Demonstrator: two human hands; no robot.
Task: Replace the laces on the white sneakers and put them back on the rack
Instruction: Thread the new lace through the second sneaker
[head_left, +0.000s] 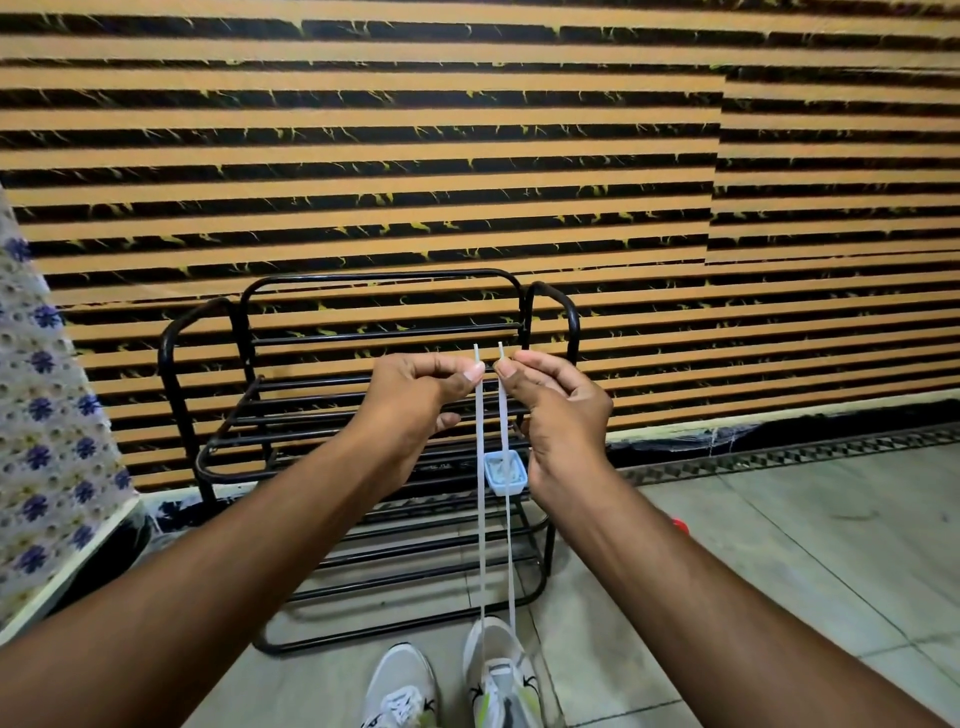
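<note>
Each hand (415, 395) (556, 405) pinches a lace (481, 493) end; small tub (505, 472) on rack (363, 467).

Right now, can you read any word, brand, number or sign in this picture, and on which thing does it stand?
No text can be read.
Right sneaker: dark marks on its side, too small and blurred to read.
Left sneaker: dark marks near the tongue, also unreadable.
Rack, tub, lace, wall: no writing shows.
</note>
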